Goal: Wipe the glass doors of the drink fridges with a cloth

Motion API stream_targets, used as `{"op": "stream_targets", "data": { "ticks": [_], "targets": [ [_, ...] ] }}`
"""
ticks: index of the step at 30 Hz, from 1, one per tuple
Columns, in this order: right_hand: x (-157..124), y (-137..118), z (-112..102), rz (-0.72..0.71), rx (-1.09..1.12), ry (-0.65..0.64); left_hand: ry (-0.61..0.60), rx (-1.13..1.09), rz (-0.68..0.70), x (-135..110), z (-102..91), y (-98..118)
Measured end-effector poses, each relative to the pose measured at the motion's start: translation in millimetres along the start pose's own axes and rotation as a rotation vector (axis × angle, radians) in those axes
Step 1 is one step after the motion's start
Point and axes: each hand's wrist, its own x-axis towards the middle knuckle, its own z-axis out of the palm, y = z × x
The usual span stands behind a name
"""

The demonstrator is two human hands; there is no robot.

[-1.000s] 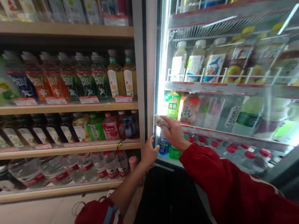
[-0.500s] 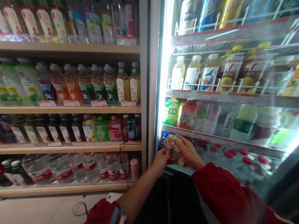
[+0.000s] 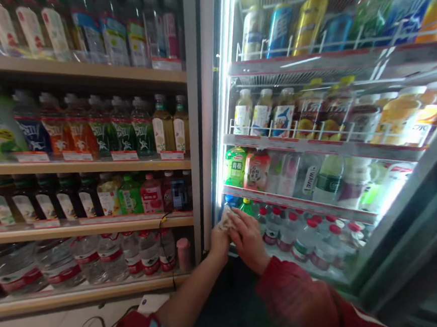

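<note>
While both red sleeves (image 3: 301,303) reach up from the bottom of the frame, the left hand (image 3: 220,243) and the right hand (image 3: 250,237) meet just below the middle, at the lower left corner of the open fridge (image 3: 201,134). The left grip is closed around a pale cloth (image 3: 226,220). The right grip lies on the cloth too, but I cannot tell if its fingers pinch it. A second ago the right hand alone pressed the cloth on the red shelf rail (image 3: 293,204). Now the cloth is under that rail, right by the fridge frame, so the wiping looks to have gone down a step. Behind are red-capped bottles (image 3: 307,229). At far left are wooden shelves (image 3: 90,169) of drinks.
</note>
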Motion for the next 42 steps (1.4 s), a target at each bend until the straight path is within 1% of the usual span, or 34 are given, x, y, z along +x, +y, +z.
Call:
{"op": "stream_targets", "data": {
  "ticks": [2, 4, 6, 8, 10, 11, 13, 15, 16, 18, 21, 23, 25, 26, 27, 29, 30, 31, 33, 35, 39, 41, 42],
  "targets": [
    [-6, -1, 5, -0.02, -0.098, -0.102, 0.001, -0.061, -0.035, 1, -3.9, -1],
    [-10, -1, 10, 0.025, -0.159, -0.172, -0.017, -0.103, -0.101, -1, -7.7, -1],
    [-14, 0, 11, 0.066, -0.192, -0.21, -0.074, -0.155, -0.159, -5, -10.3, 1],
    [-16, 3, 10, 0.072, -0.178, -0.228, -0.153, -0.194, -0.172, -9, -11.5, 3],
    [-16, 9, 7, 0.097, -0.089, -0.208, -0.198, -0.172, -0.161, -10, -11.6, 4],
    [-15, 12, 4, 0.14, -0.022, -0.177, -0.197, -0.141, -0.152, -10, -11.2, 4],
    [-12, 21, -3, 0.296, 0.135, -0.113, -0.177, -0.092, -0.146, -7, -9.4, 3],
    [-8, 29, -10, 0.483, 0.299, -0.097, -0.164, -0.083, -0.141, -4, -5.9, 1],
    [-7, 32, -14, 0.549, 0.378, -0.112, -0.167, -0.084, -0.138, -3, -3.4, 1],
    [-7, 36, -22, 0.622, 0.485, -0.12, -0.183, -0.081, -0.141, -2, 3.1, 1],
    [-10, 38, -36, 0.647, 0.469, -0.029, -0.269, -0.051, -0.194, -4, 16.3, 4],
    [-11, 41, -48, 0.653, 0.408, 0.034, -0.338, 0.045, -0.273, -3, 27.5, 5],
    [-12, 47, -64, 0.668, 0.337, 0.101, -0.386, 0.139, -0.31, 2, 41.2, 3],
    [-11, 49, -73, 0.69, 0.31, 0.125, -0.392, 0.144, -0.306, 5, 48.7, 1],
    [-11, 51, -82, 0.711, 0.277, 0.175, -0.414, 0.146, -0.307, 9, 56.0, -2],
    [-10, 52, -98, 0.72, 0.167, 0.337, -0.365, 0.137, -0.263, 14, 68.0, -8],
    [-10, 51, -102, 0.725, 0.147, 0.38, -0.33, 0.123, -0.24, 15, 71.7, -10],
    [-10, 49, -104, 0.731, 0.162, 0.383, -0.298, 0.11, -0.223, 15, 73.5, -12],
    [-9, 45, -98, 0.751, 0.293, 0.278, -0.276, 0.081, -0.223, 14, 71.6, -15],
    [-8, 43, -84, 0.768, 0.411, 0.185, -0.284, 0.062, -0.252, 12, 64.5, -15],
    [-6, 46, -56, 0.842, 0.517, 0.159, -0.303, 0.048, -0.295, 8, 42.8, -15],
    [-4, 46, -50, 0.842, 0.599, 0.076, -0.351, 0.03, -0.299, 6, 31.9, -16],
    [-3, 46, -49, 0.822, 0.599, 0.054, -0.364, 0.016, -0.312, 5, 27.2, -16]
  ]
}}
